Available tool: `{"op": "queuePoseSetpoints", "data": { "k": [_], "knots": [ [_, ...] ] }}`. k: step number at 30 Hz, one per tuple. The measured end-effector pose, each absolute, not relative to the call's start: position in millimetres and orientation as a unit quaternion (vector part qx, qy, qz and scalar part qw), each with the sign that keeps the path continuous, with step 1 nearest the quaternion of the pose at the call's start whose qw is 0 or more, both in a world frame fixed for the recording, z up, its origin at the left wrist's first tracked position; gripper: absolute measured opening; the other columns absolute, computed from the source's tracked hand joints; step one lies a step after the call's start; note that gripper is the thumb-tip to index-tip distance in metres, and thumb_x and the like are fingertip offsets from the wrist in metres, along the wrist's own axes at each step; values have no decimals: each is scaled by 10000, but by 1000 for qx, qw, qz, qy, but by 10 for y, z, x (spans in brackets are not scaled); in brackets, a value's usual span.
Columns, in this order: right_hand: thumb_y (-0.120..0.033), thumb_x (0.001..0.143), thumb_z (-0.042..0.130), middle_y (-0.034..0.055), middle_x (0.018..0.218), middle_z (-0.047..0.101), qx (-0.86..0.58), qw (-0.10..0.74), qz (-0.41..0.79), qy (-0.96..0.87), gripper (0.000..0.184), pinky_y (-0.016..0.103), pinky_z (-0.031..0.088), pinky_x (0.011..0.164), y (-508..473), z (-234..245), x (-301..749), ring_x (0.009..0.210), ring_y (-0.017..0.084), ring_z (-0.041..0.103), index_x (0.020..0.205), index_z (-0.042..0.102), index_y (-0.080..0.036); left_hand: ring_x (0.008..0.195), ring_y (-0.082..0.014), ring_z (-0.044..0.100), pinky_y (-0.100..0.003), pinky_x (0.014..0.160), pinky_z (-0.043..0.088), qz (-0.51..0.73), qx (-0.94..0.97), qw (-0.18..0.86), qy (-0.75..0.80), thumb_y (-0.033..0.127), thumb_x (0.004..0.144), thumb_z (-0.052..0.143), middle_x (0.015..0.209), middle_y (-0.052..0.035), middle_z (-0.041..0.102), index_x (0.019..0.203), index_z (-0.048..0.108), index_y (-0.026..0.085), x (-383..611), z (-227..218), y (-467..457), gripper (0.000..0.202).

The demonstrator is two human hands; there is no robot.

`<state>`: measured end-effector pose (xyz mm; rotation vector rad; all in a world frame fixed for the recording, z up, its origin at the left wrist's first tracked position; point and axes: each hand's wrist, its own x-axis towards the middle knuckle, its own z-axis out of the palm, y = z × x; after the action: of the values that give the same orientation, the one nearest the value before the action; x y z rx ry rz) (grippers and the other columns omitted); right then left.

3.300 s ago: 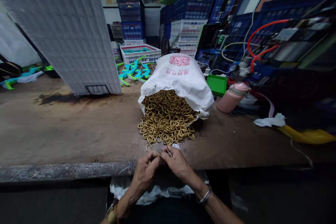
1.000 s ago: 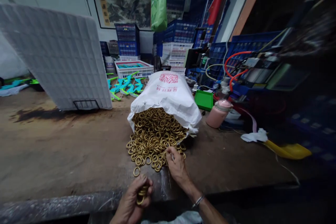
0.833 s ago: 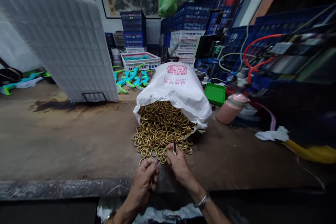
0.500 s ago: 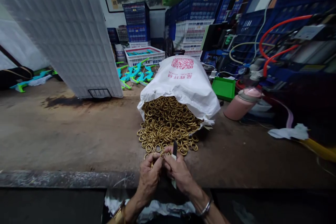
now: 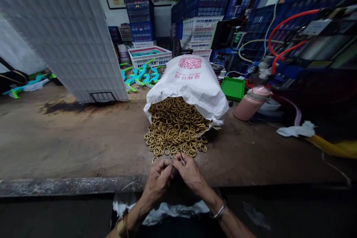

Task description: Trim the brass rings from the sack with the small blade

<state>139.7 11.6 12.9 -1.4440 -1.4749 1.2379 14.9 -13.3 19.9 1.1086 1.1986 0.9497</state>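
A white sack (image 5: 195,85) lies on its side on the workbench (image 5: 69,145), spilling a heap of brass rings (image 5: 175,126) toward me. My left hand (image 5: 157,184) and my right hand (image 5: 188,173) meet at the bench's near edge, just below the heap. The left hand's fingers are pinched on brass rings. The right hand is closed round a thin dark tool (image 5: 182,159) whose tip sticks up between its fingers. One loose ring (image 5: 154,160) lies just left of my fingertips.
A white gridded panel (image 5: 64,37) leans at the back left. Turquoise plastic parts (image 5: 139,76) and a white basket (image 5: 149,55) lie behind the sack. A green tray (image 5: 232,88), a pink bottle (image 5: 249,103), hoses and blue crates crowd the right.
My right hand reached into the ring heap a second ago, then drew back to meet the left hand at the bench edge. The view has tilted down.
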Motion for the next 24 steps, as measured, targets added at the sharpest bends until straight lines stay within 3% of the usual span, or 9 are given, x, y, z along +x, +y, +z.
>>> {"op": "queuePoseSetpoints", "data": {
  "k": [3, 10, 14, 18, 21, 24],
  "knots": [
    [-336, 726, 457, -62, 541, 414, -551, 360, 506, -558, 182, 202, 326, 516, 97, 126, 1396, 531, 87, 387, 620, 433, -190, 352, -44, 301, -160, 337, 211, 386, 379, 686, 487, 431, 724, 542, 468, 71, 406, 646, 459, 178, 160, 223, -158, 277],
    [-366, 797, 408, -52, 520, 484, -496, 375, 579, -528, 230, 200, 342, 499, 81, 80, 1405, 484, 85, 443, 658, 449, -188, 366, -22, 301, -141, 328, 174, 411, 321, 737, 429, 434, 717, 579, 527, 63, 441, 710, 477, 165, 139, 228, -178, 288],
    [-338, 817, 370, -39, 525, 479, -537, 366, 487, -582, 257, 202, 334, 513, 70, 85, 1432, 512, 96, 441, 626, 457, -188, 361, -21, 313, -138, 329, 186, 419, 318, 725, 445, 441, 715, 579, 537, 67, 457, 731, 463, 174, 130, 206, -187, 291],
    [-178, 761, 380, -10, 639, 538, -575, 274, 342, -691, 133, 209, 315, 561, 6, 92, 1454, 597, 113, 469, 719, 506, -194, 347, -23, 322, -139, 330, 215, 423, 332, 689, 485, 469, 701, 578, 516, 76, 457, 706, 422, 185, 133, 187, -174, 324],
    [-59, 655, 384, 3, 688, 583, -580, 166, 297, -740, 275, 215, 299, 581, -34, 104, 1451, 636, 127, 508, 846, 525, -197, 354, -22, 325, -140, 345, 233, 430, 346, 675, 490, 483, 685, 580, 512, 78, 454, 683, 402, 187, 135, 181, -160, 345],
    [-38, 635, 373, 23, 725, 611, -584, 107, 265, -760, 339, 221, 286, 577, -40, 121, 1441, 664, 141, 539, 902, 515, -190, 356, -25, 322, -146, 349, 230, 436, 357, 663, 494, 489, 663, 588, 508, 78, 451, 661, 388, 191, 129, 173, -161, 359]
  ]
}}
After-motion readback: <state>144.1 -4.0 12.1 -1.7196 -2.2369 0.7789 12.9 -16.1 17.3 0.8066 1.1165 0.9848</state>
